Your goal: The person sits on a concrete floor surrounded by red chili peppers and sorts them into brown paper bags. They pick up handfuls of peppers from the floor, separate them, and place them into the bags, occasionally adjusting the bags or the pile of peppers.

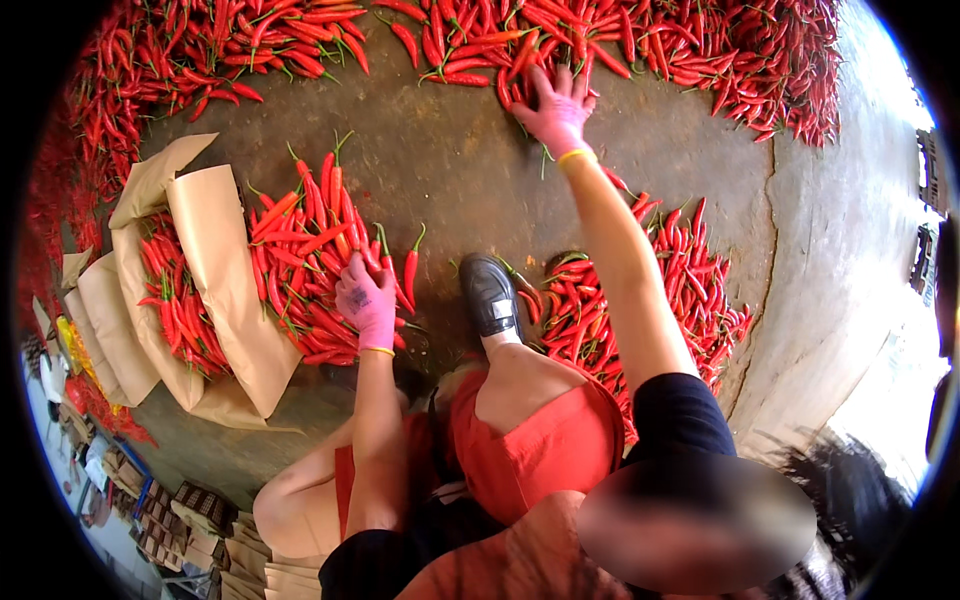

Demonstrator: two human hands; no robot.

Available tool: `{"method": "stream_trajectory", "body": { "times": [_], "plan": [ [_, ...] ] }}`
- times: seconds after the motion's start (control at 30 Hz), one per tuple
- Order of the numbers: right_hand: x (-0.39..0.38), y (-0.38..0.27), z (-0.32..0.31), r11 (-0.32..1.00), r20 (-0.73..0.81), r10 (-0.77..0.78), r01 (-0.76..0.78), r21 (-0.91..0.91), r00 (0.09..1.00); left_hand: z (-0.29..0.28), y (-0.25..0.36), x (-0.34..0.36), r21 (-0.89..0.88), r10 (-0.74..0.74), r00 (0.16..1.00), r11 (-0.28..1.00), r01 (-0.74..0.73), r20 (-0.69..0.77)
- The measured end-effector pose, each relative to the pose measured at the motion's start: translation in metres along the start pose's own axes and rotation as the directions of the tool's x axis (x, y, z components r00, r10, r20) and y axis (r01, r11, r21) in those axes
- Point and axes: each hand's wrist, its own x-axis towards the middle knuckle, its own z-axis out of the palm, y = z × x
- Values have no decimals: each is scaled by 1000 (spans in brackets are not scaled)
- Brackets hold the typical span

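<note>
Touching red chillies (322,240): right hand (560,115), fingers spread; left hand (366,303) (unreadable dark print (358,298) on pink glove (376,325)), curled, grip unclear

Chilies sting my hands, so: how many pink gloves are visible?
2 pink gloves: one on the left hand, at the chili heap beside the open paper bag; one on the right hand, at the far chili pile.

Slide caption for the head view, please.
Pink-gloved left hand on a pile of red chillies beside an open brown paper bag; right hand touching the far chilli heap.
</note>
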Motion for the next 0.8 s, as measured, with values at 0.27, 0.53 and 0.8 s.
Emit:
{"method": "stream_trajectory", "body": {
  "times": [0.27, 0.53, 0.8],
  "plan": [
    [-79, -40, 3, 902, 65, -353, 321, 288, 933, -23, -5, -6, -520, -248, 968, 831, 197, -28],
    [-152, -5, -10, 705, 242, 176, -294, 646, 954, -23, 87, -2, -810, -44, 871, 346, 473, 490],
    [-136, -76, -28, 964, 482, -45, -87, 250, 875, -18, 52, 10, -844, -185, 826, -48, 534, 533]
  ]
}}
